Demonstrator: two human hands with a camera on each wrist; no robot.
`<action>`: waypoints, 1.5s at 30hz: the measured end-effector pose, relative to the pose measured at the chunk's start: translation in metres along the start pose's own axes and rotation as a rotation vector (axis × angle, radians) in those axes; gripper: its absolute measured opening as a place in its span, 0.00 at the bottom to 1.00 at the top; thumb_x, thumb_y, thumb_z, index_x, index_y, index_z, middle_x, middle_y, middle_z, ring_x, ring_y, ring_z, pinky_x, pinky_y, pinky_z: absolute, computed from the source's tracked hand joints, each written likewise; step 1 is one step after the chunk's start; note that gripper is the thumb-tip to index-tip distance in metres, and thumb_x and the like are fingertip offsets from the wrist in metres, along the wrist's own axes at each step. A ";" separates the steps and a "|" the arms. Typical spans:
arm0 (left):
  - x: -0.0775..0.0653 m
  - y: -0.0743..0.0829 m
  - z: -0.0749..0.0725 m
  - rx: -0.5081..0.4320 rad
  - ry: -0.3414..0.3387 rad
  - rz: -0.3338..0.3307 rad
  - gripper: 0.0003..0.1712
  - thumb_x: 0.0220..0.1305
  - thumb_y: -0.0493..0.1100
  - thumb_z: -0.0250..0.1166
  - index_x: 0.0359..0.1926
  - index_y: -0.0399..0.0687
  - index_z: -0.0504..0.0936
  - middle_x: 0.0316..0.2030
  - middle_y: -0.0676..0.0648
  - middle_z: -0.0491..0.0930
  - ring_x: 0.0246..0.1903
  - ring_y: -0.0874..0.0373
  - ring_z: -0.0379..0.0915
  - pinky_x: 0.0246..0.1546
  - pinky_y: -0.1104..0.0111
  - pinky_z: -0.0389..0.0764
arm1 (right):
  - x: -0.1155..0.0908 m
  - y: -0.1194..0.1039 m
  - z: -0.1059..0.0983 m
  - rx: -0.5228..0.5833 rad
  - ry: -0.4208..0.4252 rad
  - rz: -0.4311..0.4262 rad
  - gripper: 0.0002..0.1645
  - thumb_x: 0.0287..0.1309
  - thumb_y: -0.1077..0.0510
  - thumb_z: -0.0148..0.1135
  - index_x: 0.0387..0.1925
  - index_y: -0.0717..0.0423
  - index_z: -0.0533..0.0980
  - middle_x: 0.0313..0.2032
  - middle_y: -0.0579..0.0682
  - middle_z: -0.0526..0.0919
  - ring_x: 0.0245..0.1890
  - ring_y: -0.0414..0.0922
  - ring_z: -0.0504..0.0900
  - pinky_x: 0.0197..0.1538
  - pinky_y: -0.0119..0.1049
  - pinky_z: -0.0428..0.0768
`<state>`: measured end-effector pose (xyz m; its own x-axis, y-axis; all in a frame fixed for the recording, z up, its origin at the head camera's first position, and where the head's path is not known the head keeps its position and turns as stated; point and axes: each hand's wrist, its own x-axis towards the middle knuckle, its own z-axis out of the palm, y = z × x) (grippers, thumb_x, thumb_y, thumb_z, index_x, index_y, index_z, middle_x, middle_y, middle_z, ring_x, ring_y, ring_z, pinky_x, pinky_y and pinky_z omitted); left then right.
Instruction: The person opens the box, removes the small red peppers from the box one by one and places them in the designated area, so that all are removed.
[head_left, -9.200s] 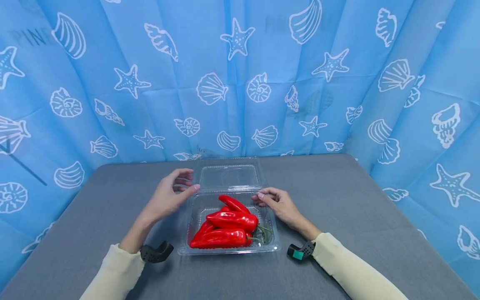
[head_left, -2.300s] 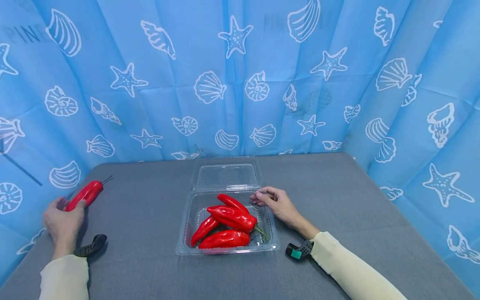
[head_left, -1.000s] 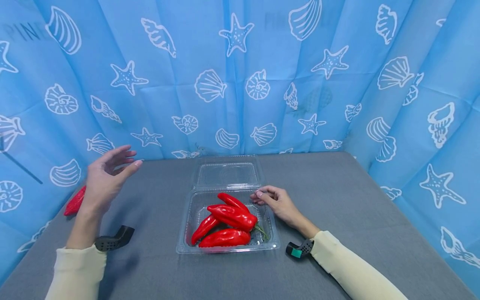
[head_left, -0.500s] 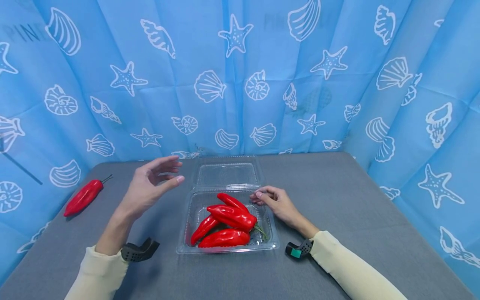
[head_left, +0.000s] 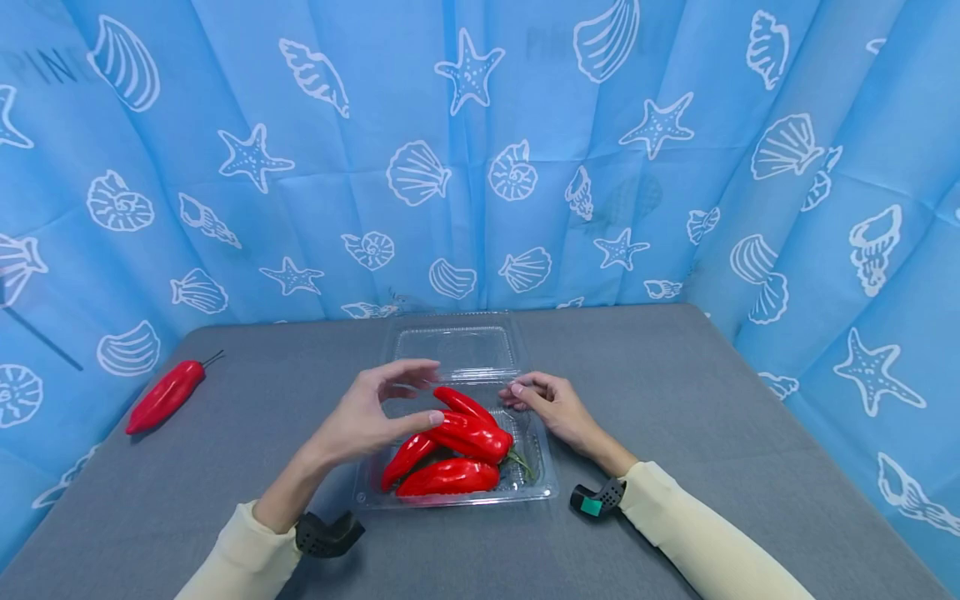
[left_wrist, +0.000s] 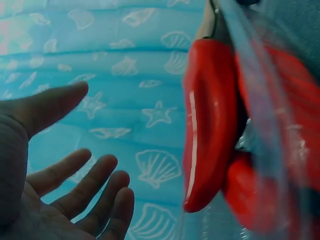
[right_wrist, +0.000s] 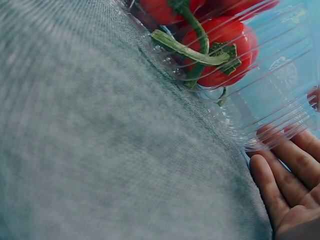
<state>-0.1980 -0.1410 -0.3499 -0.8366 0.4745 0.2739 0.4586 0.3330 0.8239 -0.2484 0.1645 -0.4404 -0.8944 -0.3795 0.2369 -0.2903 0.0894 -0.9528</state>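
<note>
Peppers in the clear tray sit right by the left hand's fingertips now, since it's swung in from nearer the lone pepper, thumb and fingers spread wide and empty, while the right hand just stays put, fingers loosely extended at the tray's corner.

The dark letters PIN can be read on the blue curtain, high up and left of the far left corner of the table; what follows them is too faint. Paler lettering stands on the same curtain, high above the right half of the table's far edge, too dim to read fully.
</note>
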 end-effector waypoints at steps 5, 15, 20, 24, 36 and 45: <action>0.001 -0.004 0.009 -0.019 -0.112 0.009 0.37 0.56 0.49 0.76 0.66 0.52 0.76 0.58 0.45 0.79 0.54 0.49 0.77 0.55 0.47 0.78 | 0.000 -0.002 0.000 -0.014 0.000 0.006 0.16 0.73 0.61 0.56 0.52 0.73 0.77 0.49 0.65 0.86 0.48 0.56 0.86 0.50 0.38 0.84; 0.001 -0.012 0.023 0.026 -0.251 0.034 0.39 0.52 0.49 0.77 0.65 0.49 0.76 0.56 0.51 0.78 0.54 0.55 0.73 0.53 0.52 0.78 | 0.000 -0.002 -0.001 -0.022 -0.006 -0.007 0.16 0.73 0.62 0.56 0.52 0.72 0.77 0.49 0.65 0.85 0.49 0.58 0.86 0.51 0.40 0.84; 0.001 -0.014 0.027 0.023 -0.266 0.006 0.40 0.51 0.48 0.79 0.66 0.52 0.75 0.56 0.52 0.76 0.56 0.53 0.71 0.51 0.54 0.81 | 0.001 -0.002 -0.001 -0.026 -0.004 -0.003 0.15 0.73 0.62 0.57 0.52 0.72 0.78 0.48 0.63 0.86 0.48 0.57 0.86 0.51 0.39 0.84; 0.001 -0.016 0.029 0.025 -0.271 -0.010 0.41 0.50 0.47 0.79 0.66 0.53 0.75 0.58 0.52 0.74 0.58 0.51 0.69 0.49 0.57 0.83 | 0.001 -0.001 -0.001 -0.023 -0.005 -0.002 0.16 0.73 0.61 0.56 0.52 0.73 0.77 0.49 0.64 0.86 0.48 0.57 0.86 0.51 0.39 0.84; 0.001 -0.019 0.030 0.096 -0.235 -0.032 0.41 0.49 0.45 0.80 0.66 0.57 0.76 0.63 0.52 0.71 0.62 0.51 0.65 0.53 0.53 0.78 | 0.000 -0.002 -0.001 -0.021 -0.012 0.009 0.18 0.74 0.61 0.56 0.53 0.74 0.76 0.49 0.64 0.86 0.49 0.58 0.86 0.52 0.38 0.84; 0.000 -0.018 0.028 0.186 -0.167 -0.059 0.37 0.53 0.40 0.78 0.64 0.55 0.78 0.61 0.49 0.74 0.60 0.50 0.67 0.50 0.51 0.81 | 0.001 -0.002 -0.001 -0.002 -0.019 0.011 0.18 0.74 0.61 0.56 0.53 0.75 0.76 0.49 0.66 0.85 0.49 0.59 0.85 0.52 0.38 0.84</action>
<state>-0.1982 -0.1242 -0.3790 -0.8093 0.5728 0.1299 0.4711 0.5009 0.7260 -0.2486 0.1649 -0.4382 -0.8908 -0.3959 0.2230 -0.2814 0.0952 -0.9549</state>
